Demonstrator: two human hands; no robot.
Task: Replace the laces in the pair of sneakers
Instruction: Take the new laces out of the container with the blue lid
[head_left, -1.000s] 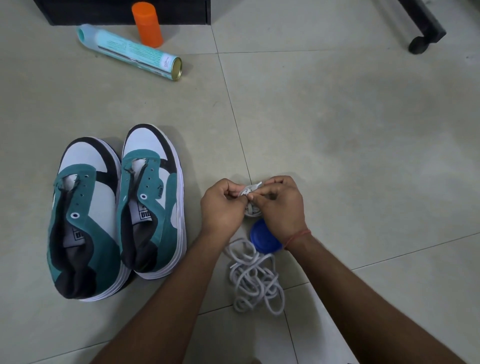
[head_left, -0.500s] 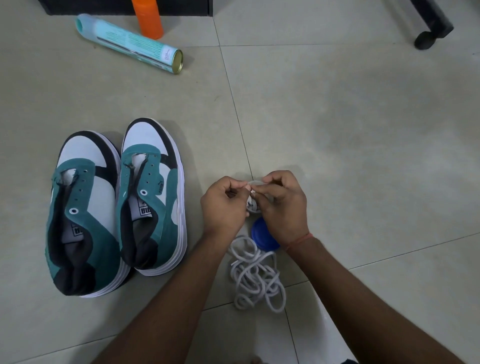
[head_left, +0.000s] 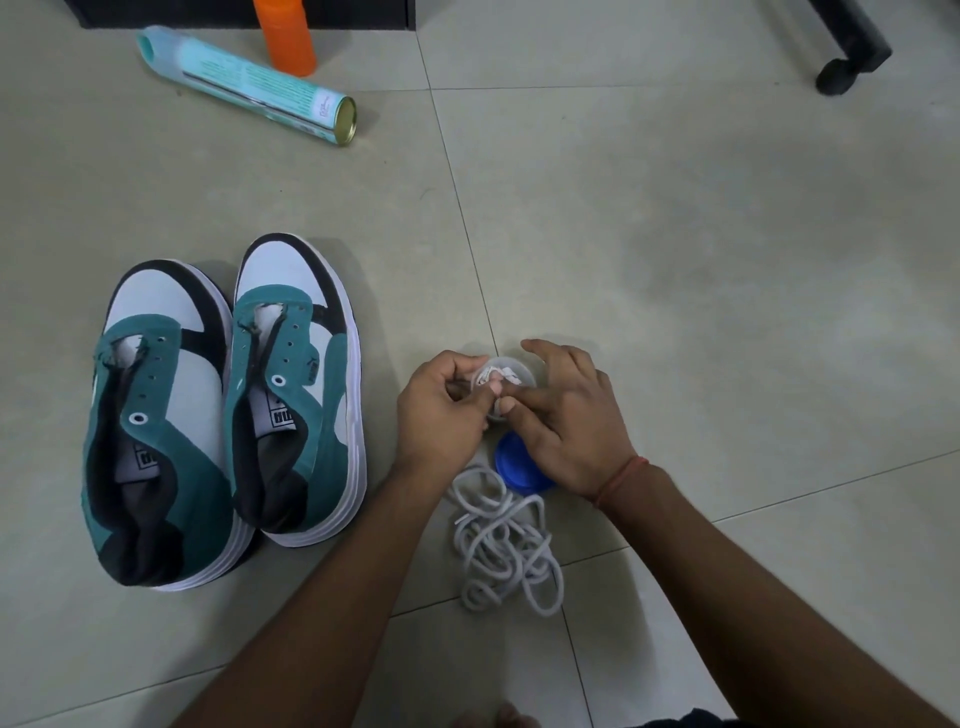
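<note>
Two teal, white and black sneakers stand side by side on the floor, the left sneaker (head_left: 156, 426) and the right sneaker (head_left: 296, 395), both with bare eyelets. A loose pile of white laces (head_left: 506, 545) lies just below my hands. My left hand (head_left: 441, 410) grips a small clear round container (head_left: 511, 374) holding white bits. My right hand (head_left: 566, 421) reaches its thumb and forefinger into the container's mouth while the other fingers spread out. A blue lid (head_left: 514, 462) lies partly under my right hand.
A teal spray can (head_left: 249, 85) lies on its side at the back left, beside an upright orange bottle (head_left: 287, 36) and a dark cabinet base. A black chair caster (head_left: 836, 78) stands at the back right. Pale floor tiles spread between them.
My right hand has opened its outer fingers and dipped into the container, which now shows between my hands. The camera has tilted slightly, shifting the scene.
</note>
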